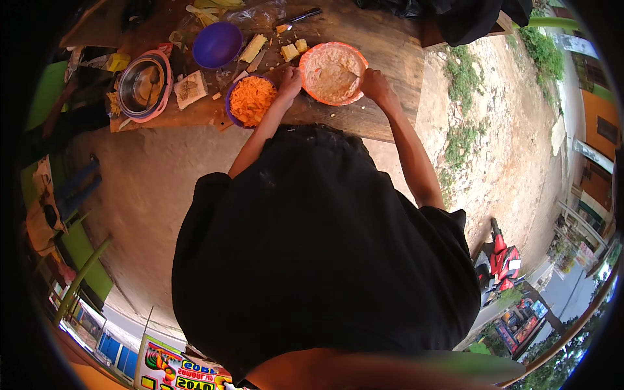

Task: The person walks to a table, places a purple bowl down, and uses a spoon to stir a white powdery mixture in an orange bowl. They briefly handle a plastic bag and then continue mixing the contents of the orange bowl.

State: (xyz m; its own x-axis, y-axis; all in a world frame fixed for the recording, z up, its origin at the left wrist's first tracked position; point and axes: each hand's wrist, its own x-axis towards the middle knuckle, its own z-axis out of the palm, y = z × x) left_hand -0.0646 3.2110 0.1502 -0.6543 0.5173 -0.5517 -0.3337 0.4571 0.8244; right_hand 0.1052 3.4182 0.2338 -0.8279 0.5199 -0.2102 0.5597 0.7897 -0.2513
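Observation:
An orange-rimmed bowl of pale, lumpy batter-like mixture stands on the wooden table. My left hand grips its left rim. On the opposite side, my right hand holds a metal spoon, whose bowl end lies in the mixture; its handle is hidden in my fingers. Close to my left forearm stands a purple bowl heaped with orange shredded food, perhaps carrot. Pale yellow chunks lie behind the mixing bowl, next to a longer yellow piece.
An empty purple bowl and a knife with a black handle lie farther back. Left are nested basins holding liquid and a ladle, plus a whitish block. Black plastic is at the far right. The table's front edge runs before me.

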